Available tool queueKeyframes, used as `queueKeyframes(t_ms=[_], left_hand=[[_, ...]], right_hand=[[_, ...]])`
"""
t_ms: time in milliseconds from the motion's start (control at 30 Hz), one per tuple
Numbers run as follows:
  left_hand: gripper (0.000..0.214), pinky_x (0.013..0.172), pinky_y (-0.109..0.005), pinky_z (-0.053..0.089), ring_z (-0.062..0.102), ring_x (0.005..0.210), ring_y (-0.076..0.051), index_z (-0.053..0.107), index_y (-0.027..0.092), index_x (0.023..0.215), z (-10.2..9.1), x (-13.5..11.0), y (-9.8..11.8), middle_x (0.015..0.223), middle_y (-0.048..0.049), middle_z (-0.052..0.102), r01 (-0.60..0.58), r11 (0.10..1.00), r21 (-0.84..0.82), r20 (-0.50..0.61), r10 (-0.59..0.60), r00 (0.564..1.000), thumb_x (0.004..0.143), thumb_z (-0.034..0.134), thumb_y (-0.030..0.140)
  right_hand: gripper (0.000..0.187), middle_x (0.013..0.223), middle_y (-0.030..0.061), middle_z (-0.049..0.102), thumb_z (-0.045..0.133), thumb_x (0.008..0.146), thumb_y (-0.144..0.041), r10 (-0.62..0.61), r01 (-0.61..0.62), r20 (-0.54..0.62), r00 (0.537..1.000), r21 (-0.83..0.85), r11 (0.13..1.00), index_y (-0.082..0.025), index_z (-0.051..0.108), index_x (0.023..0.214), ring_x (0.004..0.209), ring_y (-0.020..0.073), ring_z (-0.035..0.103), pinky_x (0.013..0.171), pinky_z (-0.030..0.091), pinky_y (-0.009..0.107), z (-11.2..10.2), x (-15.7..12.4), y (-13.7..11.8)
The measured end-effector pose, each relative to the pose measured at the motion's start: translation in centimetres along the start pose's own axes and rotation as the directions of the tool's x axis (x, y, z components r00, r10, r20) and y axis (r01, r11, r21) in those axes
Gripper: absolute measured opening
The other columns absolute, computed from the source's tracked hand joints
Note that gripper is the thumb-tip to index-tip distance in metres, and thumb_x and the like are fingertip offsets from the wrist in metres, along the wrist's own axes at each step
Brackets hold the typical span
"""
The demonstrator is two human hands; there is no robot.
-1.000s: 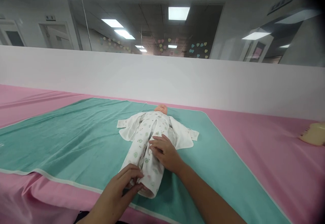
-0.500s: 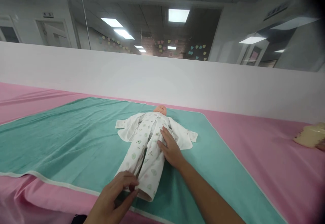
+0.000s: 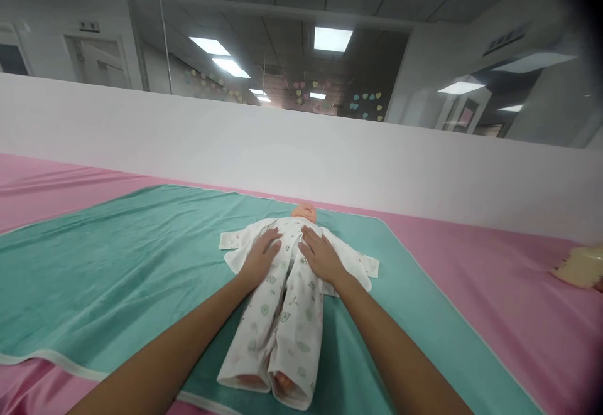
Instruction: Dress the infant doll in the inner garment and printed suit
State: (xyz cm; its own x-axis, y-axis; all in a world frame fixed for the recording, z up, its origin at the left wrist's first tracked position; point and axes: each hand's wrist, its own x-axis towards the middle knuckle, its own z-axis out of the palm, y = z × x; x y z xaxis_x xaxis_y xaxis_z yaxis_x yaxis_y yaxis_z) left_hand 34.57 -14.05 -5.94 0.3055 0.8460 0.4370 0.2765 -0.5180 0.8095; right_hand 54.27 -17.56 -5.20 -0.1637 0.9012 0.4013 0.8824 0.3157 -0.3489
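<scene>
A baby doll (image 3: pixel 304 212) lies on its back on a green cloth (image 3: pixel 155 264), head toward the wall. It wears a white printed top (image 3: pixel 351 255) with the sleeves spread out, and white printed pants (image 3: pixel 296 314). The doll's toes show inside one leg opening at the near end. My left hand (image 3: pixel 262 255) rests flat on the left side of the pants' upper part, fingers stretched out. On the other side my right hand (image 3: pixel 321 255) lies with fingers extended near the waist. Neither hand appears to grip the fabric.
Pink fabric (image 3: pixel 499 264) surrounds the green cloth. A low white wall (image 3: pixel 282 151) runs along the back, with glass above it. At the far right edge lies a pale yellowish object (image 3: pixel 579 267), partly cut off, its kind unclear.
My left hand has moved from the near leg cuff up to the waist area of the pants. My right hand stays near the waist. The leg ends now lie uncovered by hands.
</scene>
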Motion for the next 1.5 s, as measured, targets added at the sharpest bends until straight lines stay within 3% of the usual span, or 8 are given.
queueKeyframes(t_ms=[133, 333, 433, 567, 767, 1033, 1300, 1500], left_hand=[[0.046, 0.112, -0.041, 0.021, 0.035, 0.131, -0.021, 0.050, 0.023, 0.126, 0.6, 1.1, -2.7, 0.138, -0.0050, 0.045, 0.194, 0.969, -0.153, 0.036, -0.190, 0.981, 0.088, 0.043, 0.048], [0.045, 0.113, -0.038, 0.020, 0.033, 0.132, -0.021, 0.050, 0.027, 0.128, 0.4, 0.4, -2.5, 0.140, -0.0011, 0.042, 0.220, 0.958, -0.182, 0.053, -0.214, 0.975, 0.087, 0.047, 0.045], [0.045, 0.113, -0.037, 0.020, 0.033, 0.132, -0.020, 0.050, 0.027, 0.128, 0.5, 0.4, -2.5, 0.140, -0.0007, 0.043, 0.212, 0.962, -0.173, 0.050, -0.206, 0.977, 0.086, 0.047, 0.044], [0.045, 0.113, -0.037, 0.020, 0.034, 0.132, -0.020, 0.050, 0.027, 0.128, 0.6, 0.5, -2.9, 0.140, -0.0006, 0.043, 0.213, 0.960, -0.181, 0.057, -0.206, 0.977, 0.086, 0.047, 0.043], [0.042, 0.112, -0.038, 0.023, 0.036, 0.130, -0.022, 0.052, 0.029, 0.125, 0.7, 0.5, -2.8, 0.137, -0.0003, 0.046, 0.215, 0.954, -0.209, 0.043, -0.211, 0.977, 0.085, 0.049, 0.041], [0.036, 0.110, -0.038, 0.027, 0.040, 0.127, -0.021, 0.056, 0.029, 0.119, 0.6, 0.6, -2.5, 0.132, 0.0000, 0.051, 0.229, 0.948, -0.222, 0.024, -0.229, 0.973, 0.085, 0.050, 0.037], [0.039, 0.111, -0.038, 0.025, 0.038, 0.129, -0.021, 0.054, 0.028, 0.122, 0.6, 0.6, -2.7, 0.135, -0.0007, 0.048, 0.228, 0.953, -0.201, 0.040, -0.224, 0.974, 0.085, 0.050, 0.041], [0.084, 0.113, -0.038, 0.020, 0.018, 0.138, -0.024, 0.031, 0.024, 0.139, 0.5, 0.2, -1.5, 0.150, -0.0045, 0.022, 0.194, 0.978, -0.072, 0.141, -0.183, 0.973, 0.067, 0.071, 0.038]], right_hand=[[0.055, 0.146, 0.0061, 0.031, 0.025, 0.093, -0.047, 0.016, -0.014, 0.042, 0.999, -0.032, 0.999, -0.018, 0.038, 0.137, 0.137, 0.0208, 0.023, 0.110, 0.017, 0.042, 0.2, 3.4, 0.7], [0.047, 0.116, 0.0020, 0.062, 0.022, 0.093, -0.047, 0.128, -0.128, -0.033, 0.991, 0.002, 0.992, -0.026, 0.062, 0.106, 0.107, 0.0180, 0.054, 0.086, 0.039, 0.029, 0.3, 6.2, 0.9], [0.048, 0.098, 0.0040, 0.066, 0.021, 0.094, -0.043, 0.266, -0.270, -0.140, 0.954, -0.014, 0.963, -0.023, 0.064, 0.090, 0.091, 0.0183, 0.057, 0.075, 0.038, 0.027, 1.0, 6.8, 1.6], [0.042, 0.095, 0.0102, 0.065, 0.026, 0.091, -0.036, 0.358, -0.369, -0.204, 0.911, -0.013, 0.929, -0.019, 0.064, 0.089, 0.088, 0.0217, 0.055, 0.071, 0.036, 0.029, 1.5, 7.7, 3.6], [0.035, 0.080, 0.0043, 0.065, 0.043, 0.084, -0.047, 0.279, -0.277, -0.071, 0.958, 0.039, 0.960, -0.020, 0.064, 0.074, 0.075, 0.0182, 0.056, 0.066, 0.036, 0.027, 0.3, 8.9, 6.3], [0.029, 0.080, 0.0020, 0.058, 0.044, 0.082, -0.046, 0.195, -0.179, -0.144, 0.970, 0.120, 0.977, -0.019, 0.055, 0.078, 0.075, 0.0158, 0.048, 0.067, 0.035, 0.027, 0.7, 8.7, 6.4], [0.044, 0.063, -0.0043, 0.040, 0.059, 0.067, -0.059, 0.069, -0.140, 0.197, 0.978, 0.376, 0.916, -0.019, 0.042, 0.062, 0.061, 0.0117, 0.036, 0.058, 0.028, 0.025, -2.4, 7.4, 6.1], [0.038, 0.069, -0.0032, 0.045, 0.052, 0.074, -0.057, 0.130, -0.121, 0.010, 0.992, 0.438, 0.891, -0.020, 0.046, 0.069, 0.065, 0.0133, 0.041, 0.061, 0.031, 0.026, -0.8, 6.9, 6.3]])
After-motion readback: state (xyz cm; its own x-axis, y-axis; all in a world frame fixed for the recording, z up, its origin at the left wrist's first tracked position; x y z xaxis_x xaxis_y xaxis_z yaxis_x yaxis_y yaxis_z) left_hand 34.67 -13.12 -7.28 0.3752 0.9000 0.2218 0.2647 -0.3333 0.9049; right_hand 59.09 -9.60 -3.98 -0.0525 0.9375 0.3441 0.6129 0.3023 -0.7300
